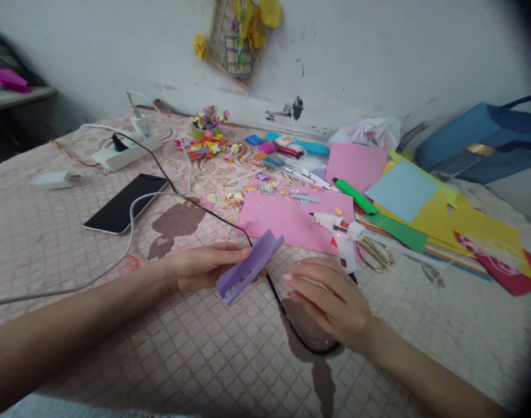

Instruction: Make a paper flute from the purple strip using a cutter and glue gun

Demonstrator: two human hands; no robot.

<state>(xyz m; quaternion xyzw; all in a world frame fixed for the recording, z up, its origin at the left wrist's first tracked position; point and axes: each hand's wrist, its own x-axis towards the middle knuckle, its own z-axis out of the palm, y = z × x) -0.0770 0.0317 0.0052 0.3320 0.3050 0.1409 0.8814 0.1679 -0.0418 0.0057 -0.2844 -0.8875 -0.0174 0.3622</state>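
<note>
A folded strip of purple paper (249, 266), with small holes punched along it, is in my left hand (211, 264), fingers behind it and thumb at its upper edge. My right hand (329, 296) is apart from the strip, a little to its right, with fingers loosely bent and nothing visible in them. Just beyond the right hand lies a white hot glue gun (344, 238) with a small red light on. Its black cord (291, 326) loops beneath both hands. Under the gun's nozzle is a pink paper sheet (283, 217) scattered with paper scraps.
Brass-handled scissors (375, 254) lie beside the glue gun, near a green cutter (357, 196) and stacked coloured paper (402, 191). At left are a phone (126, 203), a power strip (126, 150) and a white cable (132, 229). A small flower pot (204, 129) stands at the back.
</note>
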